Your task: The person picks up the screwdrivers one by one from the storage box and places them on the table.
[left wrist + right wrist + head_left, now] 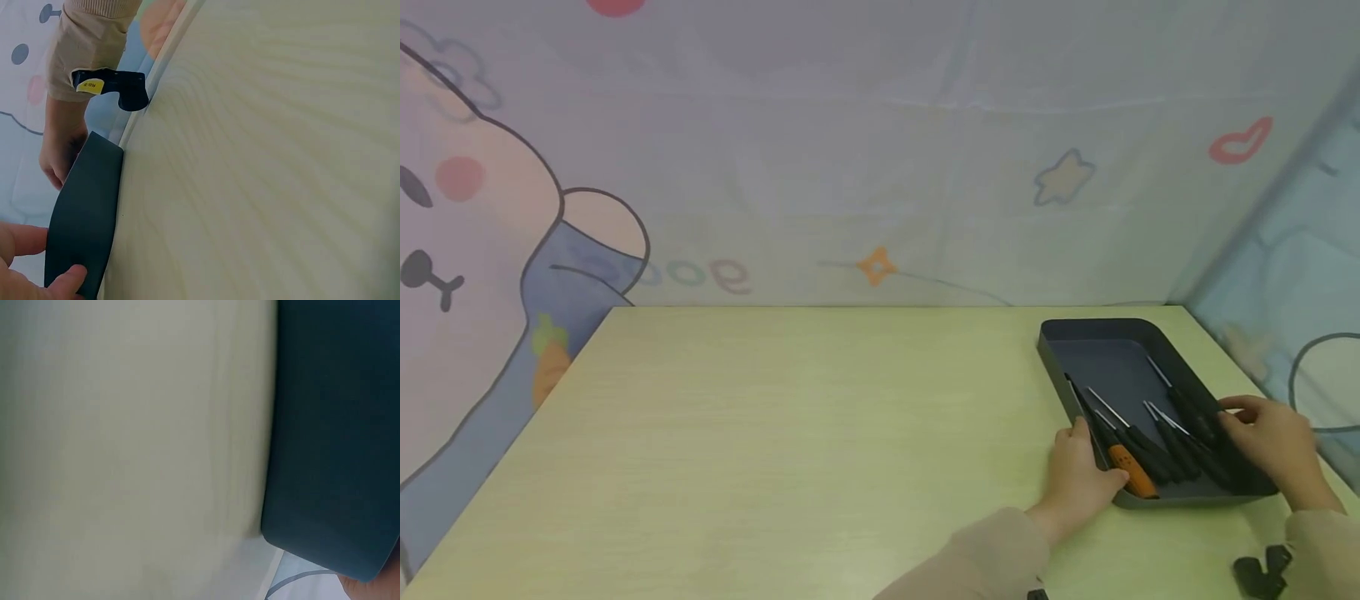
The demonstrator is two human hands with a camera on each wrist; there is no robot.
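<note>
A dark grey rectangular tray sits at the right side of the table, holding several screwdrivers with black handles and thin metal shafts. One tool with an orange handle lies along its near left part. My left hand grips the tray's left wall, thumb over the rim close to the orange handle. At the opposite side, my right hand holds the right rim, fingertips at the edge. The left wrist view shows left fingers against the tray's outer wall. In the right wrist view the tray wall fills the right side.
The pale wooden table extends to the left of the tray. Behind it hangs a printed cloth, with another cloth along the right. A black wrist device sits by the right sleeve.
</note>
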